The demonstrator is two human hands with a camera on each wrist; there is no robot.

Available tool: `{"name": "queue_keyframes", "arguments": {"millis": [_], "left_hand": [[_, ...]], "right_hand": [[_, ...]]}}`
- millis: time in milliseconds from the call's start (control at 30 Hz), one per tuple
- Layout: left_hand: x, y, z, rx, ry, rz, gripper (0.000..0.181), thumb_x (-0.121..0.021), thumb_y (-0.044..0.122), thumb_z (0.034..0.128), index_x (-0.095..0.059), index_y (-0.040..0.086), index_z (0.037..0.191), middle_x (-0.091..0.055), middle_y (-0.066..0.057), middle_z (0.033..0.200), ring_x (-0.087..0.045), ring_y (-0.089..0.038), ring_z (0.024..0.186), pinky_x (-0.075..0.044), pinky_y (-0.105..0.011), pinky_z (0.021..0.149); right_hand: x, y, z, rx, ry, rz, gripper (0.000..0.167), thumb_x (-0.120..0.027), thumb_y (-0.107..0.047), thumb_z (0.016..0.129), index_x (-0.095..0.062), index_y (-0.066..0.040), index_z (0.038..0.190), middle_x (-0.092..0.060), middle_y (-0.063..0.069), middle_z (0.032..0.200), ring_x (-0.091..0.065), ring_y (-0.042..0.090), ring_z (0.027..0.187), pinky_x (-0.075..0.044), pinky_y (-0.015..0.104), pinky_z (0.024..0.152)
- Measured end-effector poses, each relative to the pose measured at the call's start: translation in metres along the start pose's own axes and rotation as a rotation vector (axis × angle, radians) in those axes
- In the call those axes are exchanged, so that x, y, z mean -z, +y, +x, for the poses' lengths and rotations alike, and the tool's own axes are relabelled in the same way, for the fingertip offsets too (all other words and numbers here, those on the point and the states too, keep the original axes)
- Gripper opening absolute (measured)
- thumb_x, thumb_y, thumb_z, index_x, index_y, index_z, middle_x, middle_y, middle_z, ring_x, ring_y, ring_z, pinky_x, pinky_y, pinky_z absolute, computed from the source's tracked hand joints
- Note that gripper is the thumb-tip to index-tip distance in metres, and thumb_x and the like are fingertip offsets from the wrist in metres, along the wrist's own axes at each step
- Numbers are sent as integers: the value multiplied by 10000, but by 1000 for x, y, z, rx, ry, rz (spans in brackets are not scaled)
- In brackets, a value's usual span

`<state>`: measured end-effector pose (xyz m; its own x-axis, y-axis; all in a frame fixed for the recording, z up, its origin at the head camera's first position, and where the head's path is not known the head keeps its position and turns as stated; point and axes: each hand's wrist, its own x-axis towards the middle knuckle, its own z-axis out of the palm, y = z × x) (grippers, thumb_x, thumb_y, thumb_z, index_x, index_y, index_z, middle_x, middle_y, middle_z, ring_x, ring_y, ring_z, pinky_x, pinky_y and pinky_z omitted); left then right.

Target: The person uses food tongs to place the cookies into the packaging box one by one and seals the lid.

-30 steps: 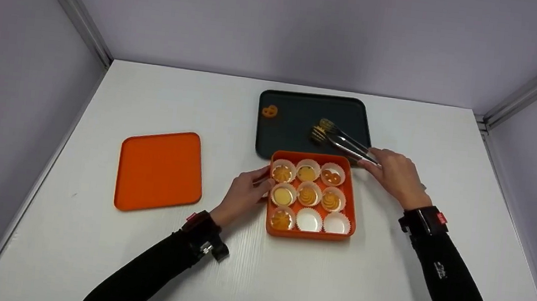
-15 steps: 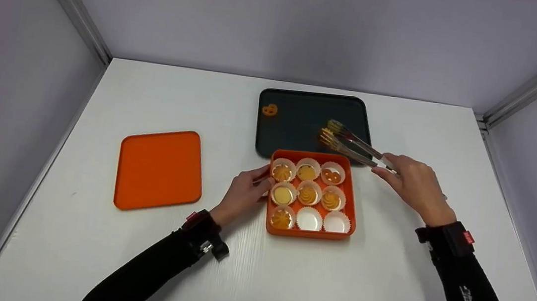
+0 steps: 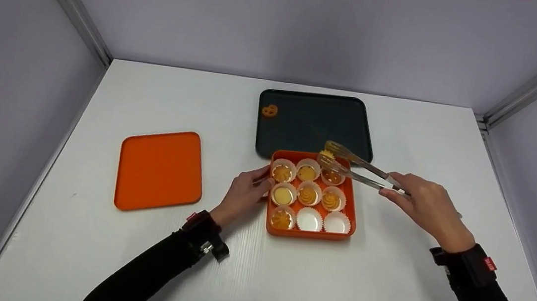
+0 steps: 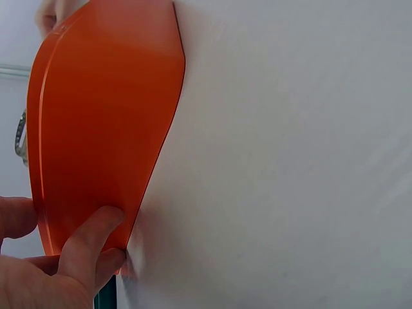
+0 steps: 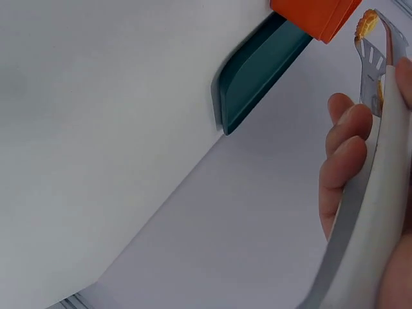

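Observation:
My left hand (image 3: 244, 193) holds the left side of an orange box (image 3: 309, 234), bent fingers against its wall and a fingertip at the rim in the left wrist view. Pale paper cups fill the box in rows. Most hold yellow or golden cookies, such as a swirled cookie (image 3: 307, 195); two front cups, including a white paper cup (image 3: 309, 219), show bare bottoms. My right hand (image 3: 429, 207) grips metal tongs (image 3: 366, 168) by the handles. A small ridged golden cookie (image 5: 367, 23) sits between the tong tips, above the box's back right cups, partly covering them.
Behind the box lies a dark green tray (image 3: 312, 113) with a small pretzel (image 3: 269, 111) at its left. An orange square lid or tray (image 3: 160, 171) lies flat to the left on the white table (image 3: 233, 107). Grey walls enclose the back and sides.
My right hand has moved right and toward me, carrying the cookie in the tongs from over the green tray to above the box's back edge. My left hand stays at the box.

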<state>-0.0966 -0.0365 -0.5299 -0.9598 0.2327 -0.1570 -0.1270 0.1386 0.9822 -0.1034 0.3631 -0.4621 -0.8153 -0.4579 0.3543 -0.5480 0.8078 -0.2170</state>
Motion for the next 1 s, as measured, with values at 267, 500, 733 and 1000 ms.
{"name": "queue_keyframes", "arguments": {"millis": [267, 500, 733, 1000], "left_hand": [[1, -1, -1, -16, -13, -2, 551, -572, 181, 1077, -406, 23, 1577, -522, -163, 1527, -595, -263, 1307, -613, -352, 893], [1, -1, 0, -18, -11, -15, 553, -573, 185, 1076, -405, 18, 1576, -524, -162, 1526, -602, -252, 1299, -612, -350, 896], [0, 0, 1, -17, -12, -36, 540, -572, 162, 1072, -418, 21, 1570, -528, -165, 1522, -610, -271, 1287, -614, -350, 891], [1, 0, 3, -38, -10, -16, 535, -577, 179, 1073, -430, 22, 1564, -530, -166, 1520, -614, -273, 1280, -615, -346, 887]], "right_hand": [[2, -6, -20, 61, 9, 10, 414, -900, -169, 789, -760, -28, 1153, -712, 28, 826, -534, 80, 623, -510, 279, 520], [2, -9, -34, 80, -62, 27, 425, -909, -194, 779, -766, -72, 1160, -677, -65, 811, -482, 33, 615, -464, 217, 511], [3, -14, -44, 103, -142, 59, 431, -916, -244, 769, -766, -130, 1157, -668, -121, 830, -474, -12, 623, -466, 175, 516], [5, -23, -44, 123, -225, 59, 417, -886, -321, 808, -774, -136, 1165, -740, -56, 876, -542, -23, 654, -529, 196, 553]]}}
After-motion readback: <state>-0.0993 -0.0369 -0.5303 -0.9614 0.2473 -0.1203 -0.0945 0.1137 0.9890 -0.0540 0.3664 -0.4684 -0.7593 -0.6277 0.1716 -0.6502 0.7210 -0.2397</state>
